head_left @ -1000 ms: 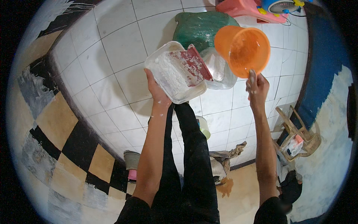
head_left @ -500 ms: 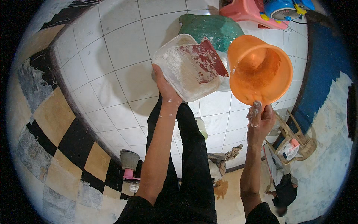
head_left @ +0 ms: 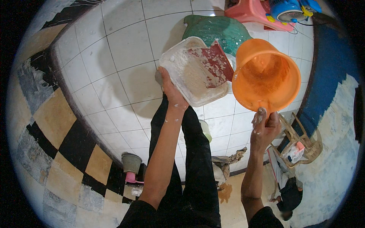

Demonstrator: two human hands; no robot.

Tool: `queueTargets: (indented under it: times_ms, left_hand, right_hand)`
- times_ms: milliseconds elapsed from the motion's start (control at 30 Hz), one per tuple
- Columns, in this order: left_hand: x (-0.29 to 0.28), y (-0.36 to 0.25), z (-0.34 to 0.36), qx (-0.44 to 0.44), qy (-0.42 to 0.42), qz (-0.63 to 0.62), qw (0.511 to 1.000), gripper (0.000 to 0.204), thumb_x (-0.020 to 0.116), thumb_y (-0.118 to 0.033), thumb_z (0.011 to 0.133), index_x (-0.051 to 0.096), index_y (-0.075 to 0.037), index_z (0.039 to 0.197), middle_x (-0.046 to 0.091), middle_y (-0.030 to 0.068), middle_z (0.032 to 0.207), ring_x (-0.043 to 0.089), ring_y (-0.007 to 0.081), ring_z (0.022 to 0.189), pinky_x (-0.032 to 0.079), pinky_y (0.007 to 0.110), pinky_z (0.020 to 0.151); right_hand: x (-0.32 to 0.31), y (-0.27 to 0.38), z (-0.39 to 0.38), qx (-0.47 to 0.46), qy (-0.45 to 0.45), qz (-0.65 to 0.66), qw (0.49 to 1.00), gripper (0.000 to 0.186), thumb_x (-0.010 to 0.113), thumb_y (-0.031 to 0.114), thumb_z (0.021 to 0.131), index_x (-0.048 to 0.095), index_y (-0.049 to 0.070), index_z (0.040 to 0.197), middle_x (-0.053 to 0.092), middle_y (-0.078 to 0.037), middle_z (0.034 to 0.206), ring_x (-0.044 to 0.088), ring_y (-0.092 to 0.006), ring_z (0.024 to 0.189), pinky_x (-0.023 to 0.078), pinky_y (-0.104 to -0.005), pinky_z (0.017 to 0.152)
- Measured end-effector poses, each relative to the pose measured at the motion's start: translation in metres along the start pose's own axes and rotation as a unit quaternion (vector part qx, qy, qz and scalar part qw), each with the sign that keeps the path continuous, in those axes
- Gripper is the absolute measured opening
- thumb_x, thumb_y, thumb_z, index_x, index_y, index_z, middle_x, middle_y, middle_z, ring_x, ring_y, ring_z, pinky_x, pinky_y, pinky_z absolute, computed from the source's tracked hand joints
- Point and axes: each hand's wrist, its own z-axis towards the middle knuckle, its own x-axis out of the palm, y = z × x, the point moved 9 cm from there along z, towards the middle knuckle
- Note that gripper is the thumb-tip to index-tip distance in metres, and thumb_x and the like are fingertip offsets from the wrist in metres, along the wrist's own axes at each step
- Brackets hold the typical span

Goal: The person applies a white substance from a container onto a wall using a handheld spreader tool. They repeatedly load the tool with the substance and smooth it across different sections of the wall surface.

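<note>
My left hand (head_left: 174, 94) grips the near left side of a white, rounded square tub (head_left: 207, 101), caked along its rim. White powder (head_left: 186, 72) lies inside, and a dark red, flat-bladed piece (head_left: 219, 60), spotted with white, leans on the tub's right side. In my right hand (head_left: 265, 131) is the handle of an orange plastic dipper (head_left: 287, 85), its mouth tilted toward me. The dipper's inside looks wet, with no clear contents visible. Its left edge is close beside the tub; whether they touch I cannot tell. White smears mark my right fingers.
A green sack (head_left: 216, 32) lies on the white floor tiles beyond the tub. Farther back are a pink plastic stool (head_left: 249, 13) and a blue fan (head_left: 291, 15). A beige chair (head_left: 310, 146) and a person in black (head_left: 291, 195) are at lower right; a grey bucket (head_left: 131, 163) is at lower left.
The tub has shifted slightly right and toward me in my left hand. The orange dipper has come slightly nearer to me, and its mouth now faces up a little more. Both grips stay the same.
</note>
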Motion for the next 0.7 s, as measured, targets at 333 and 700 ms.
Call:
queueTargets:
  times_ms: [333, 700]
  left_hand:
    - [-0.0002, -0.0042, -0.0008, 0.005, -0.014, 0.006, 1.000, 0.073, 0.034, -0.063, 0.095, 0.037, -0.006, 0.140, 0.046, 0.0137, 0.136, 0.046, 0.0294, 0.124, 0.039, 0.042, 0.105]
    - [0.0037, -0.0058, -0.0014, 0.006, -0.023, 0.003, 1.000, 0.071, 0.037, -0.062, 0.095, 0.038, -0.006, 0.139, 0.047, 0.0138, 0.135, 0.047, 0.0296, 0.123, 0.040, 0.042, 0.105]
  right_hand:
    - [0.0037, 0.0039, -0.0010, -0.036, -0.004, -0.006, 0.999, 0.013, 0.062, 0.010, 0.092, 0.062, -0.003, 0.094, 0.054, 0.003, 0.065, 0.043, -0.0021, 0.055, 0.032, -0.0181, 0.048]
    - [0.0040, 0.0050, 0.0002, -0.052, -0.010, -0.003, 0.999, 0.013, 0.060, 0.004, 0.092, 0.061, -0.006, 0.099, 0.058, 0.000, 0.073, 0.045, -0.0029, 0.060, 0.035, -0.0181, 0.052]
